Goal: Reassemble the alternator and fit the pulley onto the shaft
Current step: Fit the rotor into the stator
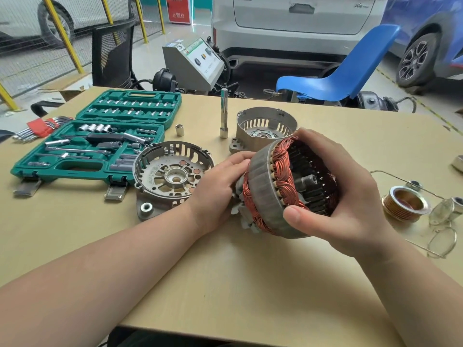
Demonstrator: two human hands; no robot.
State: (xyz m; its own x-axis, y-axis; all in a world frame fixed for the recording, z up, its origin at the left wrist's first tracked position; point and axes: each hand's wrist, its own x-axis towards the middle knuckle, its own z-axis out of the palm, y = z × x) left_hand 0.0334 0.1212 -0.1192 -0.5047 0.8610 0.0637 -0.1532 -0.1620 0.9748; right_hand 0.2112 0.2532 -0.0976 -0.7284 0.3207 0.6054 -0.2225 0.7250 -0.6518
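Both hands' fingers gripped the stator (270, 186), left hand (215, 186) partly hidden behind it, right hand (350, 196) curled around, above the table (225, 284).

Two bare forearms reach in from the lower edge of the view, both uncovered from elbow to wrist, with no sleeve cuff showing in the frame. The left hand (220, 186) is bare: no glove on the visible back or fingers. The right hand (350, 196) is bare too, ungloved, its thumb showing a short, plain, unpainted nail. The visible wrists carry no watch, band or bracelet.
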